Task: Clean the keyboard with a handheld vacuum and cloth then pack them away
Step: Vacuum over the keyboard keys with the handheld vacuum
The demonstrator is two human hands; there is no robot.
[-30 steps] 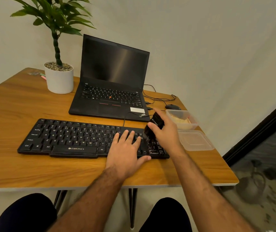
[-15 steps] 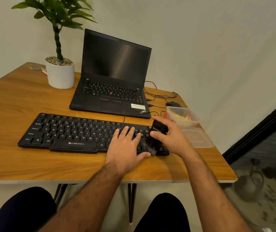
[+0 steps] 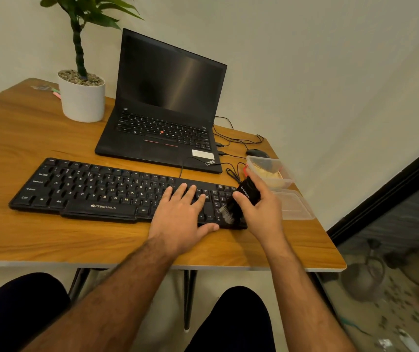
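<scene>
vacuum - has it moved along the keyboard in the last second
Yes. The vacuum in the right hand has slid from the keyboard's far edge toward its near edge, brush now at the near right corner.

An open black laptop (image 3: 162, 123) stands far on the wooden counter (image 3: 12, 138), a white potted plant (image 3: 81, 97) at its left, a black mouse (image 3: 257, 153) at its right.

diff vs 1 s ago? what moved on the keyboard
The handheld vacuum, held in the right hand, slid from the far rows of the keyboard toward its near right corner; its brush now sits on the lowest keys. Same grip throughout. The left hand stayed flat on the keys, and the keyboard, laptop and plastic container did not shift.
</scene>
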